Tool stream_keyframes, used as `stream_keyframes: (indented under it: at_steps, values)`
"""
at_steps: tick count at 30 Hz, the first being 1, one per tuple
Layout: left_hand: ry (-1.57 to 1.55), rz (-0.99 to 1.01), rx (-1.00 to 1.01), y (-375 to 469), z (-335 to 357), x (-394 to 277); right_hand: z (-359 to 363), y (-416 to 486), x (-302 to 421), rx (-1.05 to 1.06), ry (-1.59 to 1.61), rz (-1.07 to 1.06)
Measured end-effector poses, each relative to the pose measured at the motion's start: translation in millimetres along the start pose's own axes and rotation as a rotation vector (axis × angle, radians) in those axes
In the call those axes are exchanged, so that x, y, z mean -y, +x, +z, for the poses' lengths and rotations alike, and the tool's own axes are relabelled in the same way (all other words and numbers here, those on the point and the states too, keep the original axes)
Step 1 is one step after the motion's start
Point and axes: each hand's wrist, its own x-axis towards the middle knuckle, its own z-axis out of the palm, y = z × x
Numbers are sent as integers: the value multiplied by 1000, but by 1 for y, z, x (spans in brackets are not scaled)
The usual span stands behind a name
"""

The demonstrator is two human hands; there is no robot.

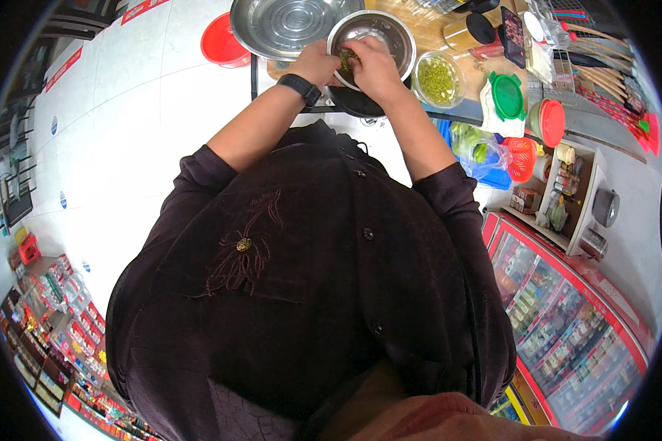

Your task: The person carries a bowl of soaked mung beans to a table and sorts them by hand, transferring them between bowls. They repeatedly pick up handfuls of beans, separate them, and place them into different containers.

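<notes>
A stainless steel bowl (401,38) sits near the table's edge, tilted toward me. My left hand (317,65), with a black watch on the wrist, grips its left rim. Inside the bowl, the curled fingers of my right hand (374,69) are around a clump of small green beans (346,58); the fingertips are partly hidden. Under the bowl shows a black round pan or dish (358,103). To the right stands a clear round container (459,88) of yellow-green split beans or sprouts (437,80).
A large steel basin (292,22) adjoins the bowl, with a red bucket (220,41) beyond the table's left edge. At right are a black-lidded jar (469,32), a propped phone (513,37), and a green lid (507,96) on a white cloth. A glass-door fridge (568,325) stands nearby.
</notes>
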Motion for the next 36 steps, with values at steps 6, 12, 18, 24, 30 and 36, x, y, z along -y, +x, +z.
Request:
stream_keyframes:
  at_steps: [6,12,18,24,30,36]
  values:
    - [7,-25,40,-3,-1,-6,-11,-2,1,94,-79,-83]
    - [-16,-40,47,-8,1,-13,-31,-5,0,56,-298,-17]
    - [-84,-55,49,-6,3,-6,-25,-9,8,120,-377,82]
    - [-89,-84,97,-2,2,3,-20,-10,13,225,-174,152]
    - [-120,-98,139,-10,3,-7,-15,-7,14,302,-12,161]
    - [-107,-171,92,-11,5,-14,-13,-5,10,425,81,233]
